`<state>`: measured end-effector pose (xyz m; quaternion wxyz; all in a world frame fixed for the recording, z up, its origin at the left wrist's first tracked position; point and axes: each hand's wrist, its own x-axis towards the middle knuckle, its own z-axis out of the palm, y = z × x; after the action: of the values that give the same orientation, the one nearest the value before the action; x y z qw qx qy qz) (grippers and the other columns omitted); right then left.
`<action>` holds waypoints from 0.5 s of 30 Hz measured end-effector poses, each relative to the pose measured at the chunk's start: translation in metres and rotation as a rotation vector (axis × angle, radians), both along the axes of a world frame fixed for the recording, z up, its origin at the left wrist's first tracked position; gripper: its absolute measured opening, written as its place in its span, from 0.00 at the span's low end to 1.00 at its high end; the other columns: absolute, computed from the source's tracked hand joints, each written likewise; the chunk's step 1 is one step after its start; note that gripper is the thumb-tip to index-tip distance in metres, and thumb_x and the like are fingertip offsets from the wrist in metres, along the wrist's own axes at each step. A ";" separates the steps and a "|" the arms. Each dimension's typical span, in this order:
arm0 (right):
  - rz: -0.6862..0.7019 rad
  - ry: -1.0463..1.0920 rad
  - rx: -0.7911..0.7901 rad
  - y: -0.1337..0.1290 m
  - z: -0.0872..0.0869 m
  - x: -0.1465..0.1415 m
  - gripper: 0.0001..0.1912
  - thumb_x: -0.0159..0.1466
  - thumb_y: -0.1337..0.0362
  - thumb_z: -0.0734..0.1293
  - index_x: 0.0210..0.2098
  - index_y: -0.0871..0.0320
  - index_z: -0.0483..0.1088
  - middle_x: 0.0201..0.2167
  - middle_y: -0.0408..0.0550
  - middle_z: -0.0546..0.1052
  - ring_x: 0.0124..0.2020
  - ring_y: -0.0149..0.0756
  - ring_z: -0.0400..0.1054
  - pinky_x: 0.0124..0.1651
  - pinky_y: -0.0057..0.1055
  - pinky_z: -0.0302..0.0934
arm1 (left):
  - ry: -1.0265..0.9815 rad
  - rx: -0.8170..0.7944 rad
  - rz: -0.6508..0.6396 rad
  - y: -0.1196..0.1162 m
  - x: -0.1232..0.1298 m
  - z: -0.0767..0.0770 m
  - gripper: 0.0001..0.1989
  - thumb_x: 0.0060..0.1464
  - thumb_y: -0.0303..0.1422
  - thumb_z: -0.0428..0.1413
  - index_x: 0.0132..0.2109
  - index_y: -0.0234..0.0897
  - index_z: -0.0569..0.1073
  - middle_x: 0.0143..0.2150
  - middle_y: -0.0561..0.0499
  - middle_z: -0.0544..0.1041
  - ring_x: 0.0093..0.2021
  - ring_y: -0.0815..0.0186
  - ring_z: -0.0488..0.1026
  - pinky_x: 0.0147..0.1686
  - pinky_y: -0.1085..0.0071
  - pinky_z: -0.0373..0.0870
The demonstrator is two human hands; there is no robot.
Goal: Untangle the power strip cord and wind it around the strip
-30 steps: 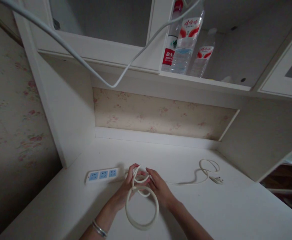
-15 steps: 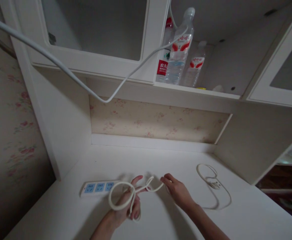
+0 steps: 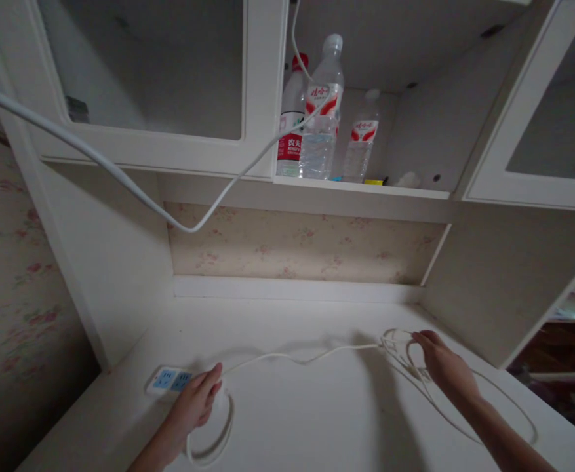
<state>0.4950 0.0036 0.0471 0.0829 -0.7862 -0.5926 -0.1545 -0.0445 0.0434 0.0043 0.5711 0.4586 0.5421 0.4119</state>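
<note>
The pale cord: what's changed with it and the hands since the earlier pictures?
The right hand moved right and the left hand left, now hiding more of the power strip. The cord, bunched before, now stretches between them; the left hand's grip is unclear. Power strip and bottles stayed put.

1. My left hand [image 3: 197, 398] gripped the white cord [image 3: 270, 356] beside the power strip [image 3: 165, 380], hiding part of its sockets.
2. My right hand [image 3: 443, 366] pinched the cord's loops near the far right side of the white desk [image 3: 311, 426].
3. Between my hands the cord ran in a slightly wavy line, and another loop curved below my left hand.
4. Above me, three plastic bottles [image 3: 317, 154] stood on a shelf [image 3: 405, 191].
5. A thicker pale cable [image 3: 115, 172] sagged before the cupboard [image 3: 169, 149].
6. Floral wallpaper [image 3: 311, 246] showed behind the desk.
</note>
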 end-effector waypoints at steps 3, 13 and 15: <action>-0.049 -0.042 -0.001 -0.002 -0.002 0.035 0.23 0.63 0.72 0.52 0.54 0.56 0.67 0.59 0.53 0.65 0.30 0.35 0.72 0.33 0.34 0.63 | 0.273 0.158 -0.083 0.003 -0.015 0.006 0.30 0.44 0.63 0.49 0.21 0.39 0.57 0.17 0.61 0.51 0.16 0.74 0.46 0.18 0.73 0.41; -0.223 0.082 0.020 0.009 0.019 0.066 0.16 0.63 0.67 0.56 0.46 0.53 0.70 0.49 0.58 0.73 0.26 0.40 0.71 0.30 0.38 0.61 | 0.753 0.540 -0.254 -0.016 -0.001 0.027 0.22 0.57 0.49 0.49 0.25 0.40 0.73 0.24 0.51 0.74 0.29 0.63 0.70 0.34 0.70 0.58; -0.265 0.131 0.034 0.011 0.028 0.071 0.14 0.63 0.66 0.57 0.43 0.52 0.70 0.46 0.59 0.74 0.24 0.41 0.69 0.30 0.40 0.61 | 0.798 0.613 -0.269 -0.021 0.001 0.028 0.20 0.57 0.48 0.50 0.27 0.41 0.75 0.26 0.49 0.76 0.30 0.62 0.71 0.34 0.70 0.59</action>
<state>0.5655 0.0146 0.0751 0.1136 -0.8643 -0.4743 -0.1226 -0.0435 0.0228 0.0319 0.2072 0.7918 0.5084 0.2678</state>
